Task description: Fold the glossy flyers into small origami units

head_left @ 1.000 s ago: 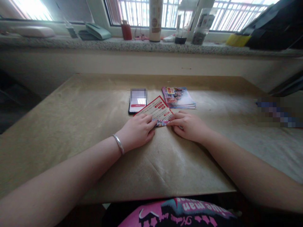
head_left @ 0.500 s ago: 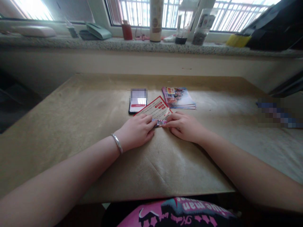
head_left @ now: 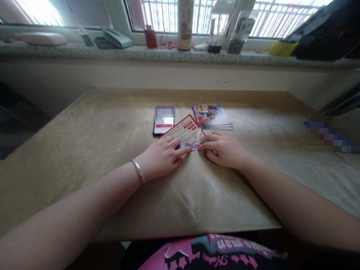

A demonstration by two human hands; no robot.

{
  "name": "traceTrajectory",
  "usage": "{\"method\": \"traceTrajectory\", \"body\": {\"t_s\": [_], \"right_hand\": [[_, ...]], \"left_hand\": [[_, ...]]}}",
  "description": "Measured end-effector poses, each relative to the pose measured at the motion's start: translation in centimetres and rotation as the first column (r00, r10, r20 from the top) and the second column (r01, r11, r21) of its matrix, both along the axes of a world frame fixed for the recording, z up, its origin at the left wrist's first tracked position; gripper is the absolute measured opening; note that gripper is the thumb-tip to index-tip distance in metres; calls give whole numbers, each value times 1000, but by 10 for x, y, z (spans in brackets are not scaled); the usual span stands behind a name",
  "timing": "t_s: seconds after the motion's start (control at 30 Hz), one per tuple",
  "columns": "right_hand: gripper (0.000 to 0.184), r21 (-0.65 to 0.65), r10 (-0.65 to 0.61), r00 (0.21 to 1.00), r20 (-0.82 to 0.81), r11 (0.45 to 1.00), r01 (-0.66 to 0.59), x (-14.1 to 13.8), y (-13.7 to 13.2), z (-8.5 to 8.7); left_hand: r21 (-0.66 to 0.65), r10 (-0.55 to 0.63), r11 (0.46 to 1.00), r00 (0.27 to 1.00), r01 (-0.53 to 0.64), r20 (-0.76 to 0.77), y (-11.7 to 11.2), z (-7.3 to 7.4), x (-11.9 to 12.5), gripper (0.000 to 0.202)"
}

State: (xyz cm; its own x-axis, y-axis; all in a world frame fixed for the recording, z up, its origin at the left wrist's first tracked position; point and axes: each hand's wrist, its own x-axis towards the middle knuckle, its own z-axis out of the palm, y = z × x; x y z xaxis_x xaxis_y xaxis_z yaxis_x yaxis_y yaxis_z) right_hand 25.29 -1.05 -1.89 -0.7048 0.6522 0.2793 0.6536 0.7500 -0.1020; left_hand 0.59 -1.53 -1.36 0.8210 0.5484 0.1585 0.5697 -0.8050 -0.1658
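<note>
A printed leaflet with a red border lies turned on the table, one corner pointing away from me. Its near edge is folded over, showing a narrow colourful strip. My left hand, wearing a silver bangle, presses the left part of this fold, its index finger stretched along the strip. At the right end of the fold, my right hand pinches the paper between bent fingers. The thumbs are partly hidden.
A phone lies behind the leaflet on the left. A stack of colourful leaflets sits behind on the right. Bottles, including a red one, stand on the stone windowsill. A blurred patterned object is at the far right.
My left index finger has straightened and slid right along the fold. My right hand has shifted slightly right, and more of the colourful strip shows.
</note>
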Motion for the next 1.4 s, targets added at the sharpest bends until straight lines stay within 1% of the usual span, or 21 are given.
{"method": "traceTrajectory", "body": {"t_s": [0.2,0.5,0.73,0.9,1.27,1.4], "right_hand": [[31,25,77,996,-42,997,-76,-8,2,-9],[31,41,61,998,-32,997,-60,-8,2,-8],[30,46,66,997,-39,997,-64,-9,3,-8],[31,35,63,997,-36,997,-62,-9,2,-8],[32,26,51,998,-32,998,-50,-9,1,-5],[31,39,52,998,-43,998,-50,-9,1,-7]], "left_hand": [[4,3,1000,1000,-3,-12,0,0,0,39],[-25,-15,1000,999,16,40,2,0,-2,38],[-95,-47,994,998,50,35,6,8,-7,32],[-147,-84,986,996,82,-7,8,14,-13,33],[-188,-104,977,995,100,-11,10,18,-18,26],[-252,-120,961,993,115,-4,11,22,-22,28]]}}
